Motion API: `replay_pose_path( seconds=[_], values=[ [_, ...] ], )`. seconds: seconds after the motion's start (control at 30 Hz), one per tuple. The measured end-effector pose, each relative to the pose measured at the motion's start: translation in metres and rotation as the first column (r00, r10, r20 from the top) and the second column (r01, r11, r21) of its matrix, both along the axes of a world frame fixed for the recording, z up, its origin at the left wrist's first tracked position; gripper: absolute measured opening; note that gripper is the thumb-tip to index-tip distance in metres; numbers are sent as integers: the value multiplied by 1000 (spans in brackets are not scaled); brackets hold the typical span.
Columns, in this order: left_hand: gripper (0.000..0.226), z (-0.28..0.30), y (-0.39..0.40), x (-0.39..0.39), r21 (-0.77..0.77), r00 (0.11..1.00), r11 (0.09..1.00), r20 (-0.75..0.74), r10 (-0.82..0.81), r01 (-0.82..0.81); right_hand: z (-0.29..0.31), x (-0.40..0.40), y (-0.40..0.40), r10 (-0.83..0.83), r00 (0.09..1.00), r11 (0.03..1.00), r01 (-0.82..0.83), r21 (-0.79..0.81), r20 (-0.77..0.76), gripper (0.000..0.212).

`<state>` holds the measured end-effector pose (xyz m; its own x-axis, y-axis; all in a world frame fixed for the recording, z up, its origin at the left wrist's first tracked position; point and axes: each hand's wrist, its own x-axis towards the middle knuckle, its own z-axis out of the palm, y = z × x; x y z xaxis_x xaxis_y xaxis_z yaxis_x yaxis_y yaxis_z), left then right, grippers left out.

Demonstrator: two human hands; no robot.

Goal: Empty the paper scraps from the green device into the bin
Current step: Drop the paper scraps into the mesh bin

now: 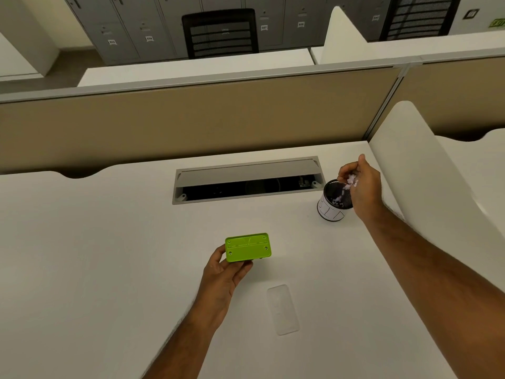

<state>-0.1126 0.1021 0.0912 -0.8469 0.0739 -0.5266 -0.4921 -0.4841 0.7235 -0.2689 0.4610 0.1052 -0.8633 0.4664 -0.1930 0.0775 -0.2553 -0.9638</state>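
Note:
My left hand [222, 272] grips the green device [248, 247] by its left end, just above the white desk, its flat underside with screws facing up. My right hand [360, 181] is tilted over the small dark bin [332, 206] at the right of the desk. Pale paper scraps [351, 181] lie in its cupped palm, and some are falling into the bin's mouth. More scraps show inside the bin.
A clear plastic cover [282, 309] lies flat on the desk [109, 255] near my left hand. A grey cable tray [247, 179] stands open at the desk's back. A tan partition [191, 119] runs behind it, and a white divider [420, 170] rises at the right.

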Motion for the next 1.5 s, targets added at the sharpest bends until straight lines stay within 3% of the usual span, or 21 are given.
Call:
replay_pose_path(
  seconds=[0.33, 0.57, 0.9, 1.1, 1.23, 1.5],
  values=[
    [43, 2, 1, 3, 1, 1000, 1000, -5, -11, 11, 5, 16, -2, 159, 987, 986, -158, 49, -4, 81],
    [44, 1, -1, 5, -10, 1000, 1000, 2, -6, 6, 9, 18, -4, 224, 975, 972, -222, 70, -13, 81],
    [46, 0, -2, 4, -14, 1000, 1000, 6, 1, -1, 15, 19, -5, 310, 942, 927, -330, 180, 131, 82],
    [46, -1, -3, 4, -16, 1000, 1000, 10, 1, 0, 20, 25, -5, 373, 913, 905, -397, 154, 163, 102],
    [46, -2, -3, 4, -15, 1000, 1000, 9, 0, 0, 23, 23, -5, 325, 946, 946, -325, -12, 17, 90],
    [48, -1, -3, 5, -12, 1000, 1000, 19, -3, 3, 25, 24, -2, 246, 969, 966, -243, -86, 30, 82]
  ],
)
